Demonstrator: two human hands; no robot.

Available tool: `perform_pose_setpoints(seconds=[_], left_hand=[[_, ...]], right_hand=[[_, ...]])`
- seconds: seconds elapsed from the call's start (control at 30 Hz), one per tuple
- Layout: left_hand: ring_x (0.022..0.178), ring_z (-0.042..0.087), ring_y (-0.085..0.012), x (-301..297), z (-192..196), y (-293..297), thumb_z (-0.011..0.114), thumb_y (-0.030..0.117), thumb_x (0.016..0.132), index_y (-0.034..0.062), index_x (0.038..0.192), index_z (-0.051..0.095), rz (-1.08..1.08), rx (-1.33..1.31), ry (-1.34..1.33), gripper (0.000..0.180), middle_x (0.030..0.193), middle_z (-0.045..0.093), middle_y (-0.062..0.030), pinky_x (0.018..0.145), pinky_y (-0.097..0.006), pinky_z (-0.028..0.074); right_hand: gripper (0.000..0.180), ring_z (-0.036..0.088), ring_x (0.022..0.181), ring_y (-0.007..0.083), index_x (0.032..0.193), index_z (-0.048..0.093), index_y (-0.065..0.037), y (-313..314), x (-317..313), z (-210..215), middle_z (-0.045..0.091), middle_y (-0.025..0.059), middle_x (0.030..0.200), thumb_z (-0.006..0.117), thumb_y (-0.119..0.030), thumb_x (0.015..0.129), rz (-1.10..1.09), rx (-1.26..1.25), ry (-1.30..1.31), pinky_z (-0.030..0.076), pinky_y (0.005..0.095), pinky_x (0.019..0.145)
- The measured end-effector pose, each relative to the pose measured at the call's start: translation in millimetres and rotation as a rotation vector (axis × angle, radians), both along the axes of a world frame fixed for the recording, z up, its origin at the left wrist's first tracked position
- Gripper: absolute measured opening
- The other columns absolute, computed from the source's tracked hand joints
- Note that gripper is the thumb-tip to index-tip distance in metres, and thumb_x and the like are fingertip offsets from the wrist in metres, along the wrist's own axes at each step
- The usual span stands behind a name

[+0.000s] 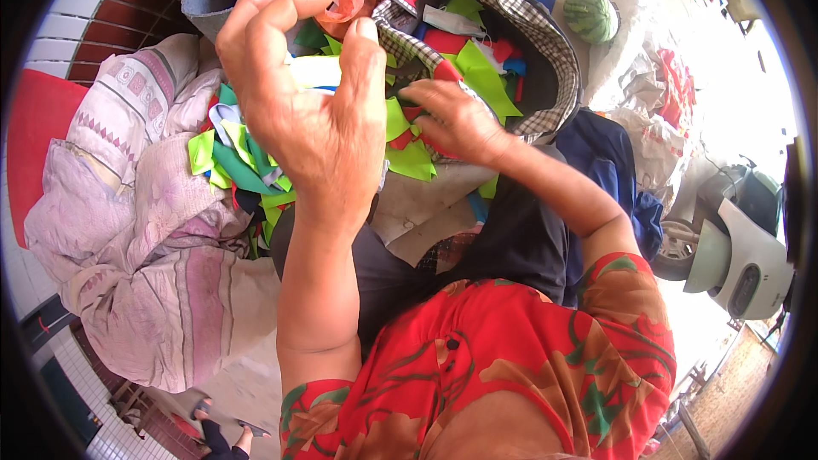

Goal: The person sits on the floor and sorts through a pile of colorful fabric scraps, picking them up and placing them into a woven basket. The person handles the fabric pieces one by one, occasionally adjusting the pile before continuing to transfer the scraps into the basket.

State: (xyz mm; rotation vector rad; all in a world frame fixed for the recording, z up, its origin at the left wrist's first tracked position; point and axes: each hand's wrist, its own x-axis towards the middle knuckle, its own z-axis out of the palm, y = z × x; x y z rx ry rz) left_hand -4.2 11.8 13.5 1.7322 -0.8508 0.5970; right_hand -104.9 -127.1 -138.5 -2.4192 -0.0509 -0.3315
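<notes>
My left hand is raised close to the camera. Its fingers are curved and spread from the thumb, and nothing shows between them. Lower and to the right, my right hand reaches into a heap of fabric scraps. Its fingertips are bent around a dark red fabric scrap, next to yellow-green scraps; slight blur softens the fingers. Just beyond stands a round container with a checked cloth rim, holding green, red and blue pieces. More green and grey scraps lie behind my left wrist, partly hidden by it.
Large pale woven sacks bulge at the left. A watermelon and a white sack lie at the far right. A scooter stands at the right. Another person's feet show at the lower left.
</notes>
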Motion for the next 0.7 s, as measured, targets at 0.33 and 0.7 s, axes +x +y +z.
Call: perform_pose_setpoints(seconds=[0.33, 0.7], left_hand=[[0.111, 0.048, -0.022, -3.8, 0.4, -3.4, 0.059, -0.007, 0.076, -0.0032, 0.105, 0.054, -0.136, 0.023, 0.135, 0.03, 0.121, 0.048, -0.0186, 0.095, -0.034, 0.037], [0.11, 0.049, -0.0275, 1.9, -6.7, -1.8, 0.055, 0.002, 0.077, -0.0042, 0.104, 0.051, -0.136, 0.23, 0.216, 0.028, 0.124, 0.044, -0.0251, 0.097, -0.038, 0.037]], right_hand=[[0.077, 0.043, 0.116, 0.0377, 0.132, 0.038, -0.017, -155.4, 32.2, -133.8, 0.04, 0.0173, 0.131, 0.074, -0.029, 0.066, -0.358, -0.275, 0.442, 0.046, 0.0452, 0.088], [0.119, 0.01, 0.132, 0.0498, 0.145, 0.005, -0.031, -153.3, 99.7, -196.6, 0.002, 0.0165, 0.15, 0.08, -0.049, 0.055, -0.265, -0.631, 0.689, 0.023, 0.0685, 0.095]])
